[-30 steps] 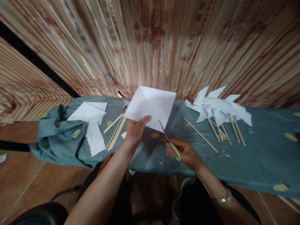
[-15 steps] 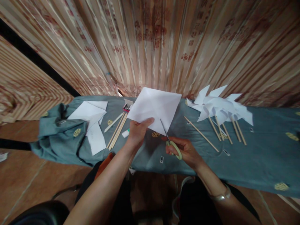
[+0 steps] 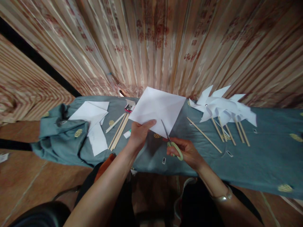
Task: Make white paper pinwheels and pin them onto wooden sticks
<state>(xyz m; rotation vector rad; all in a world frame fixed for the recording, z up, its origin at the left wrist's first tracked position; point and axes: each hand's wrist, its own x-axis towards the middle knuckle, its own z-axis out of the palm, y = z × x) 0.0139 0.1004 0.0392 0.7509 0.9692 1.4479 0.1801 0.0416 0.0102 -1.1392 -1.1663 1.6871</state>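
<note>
My left hand (image 3: pixel 141 130) pinches a square sheet of white paper (image 3: pixel 163 104) by its left lower edge, thumb on top. Faint crease lines run across the sheet, which is held up above the table. In my right hand (image 3: pixel 186 151) is a pair of scissors (image 3: pixel 175 149) with pale green handles, my fingers through the loops. The blades lie at the paper's near corner and point toward its middle. How far apart they are is hard to make out.
Several white paper pinwheels (image 3: pixel 223 105) on sticks lie at the right, with a loose wooden stick (image 3: pixel 204 135) beside them. Left are more sticks (image 3: pixel 120 132), a small open box of pins (image 3: pixel 129 106), and white paper sheets (image 3: pixel 88 113). A curtain (image 3: pixel 151 47) hangs behind the cloth-covered table (image 3: pixel 267 157).
The far and right corners of the paper have shifted slightly outward, so the sheet lies a little differently. Both hands keep nearly the same place and grip.
</note>
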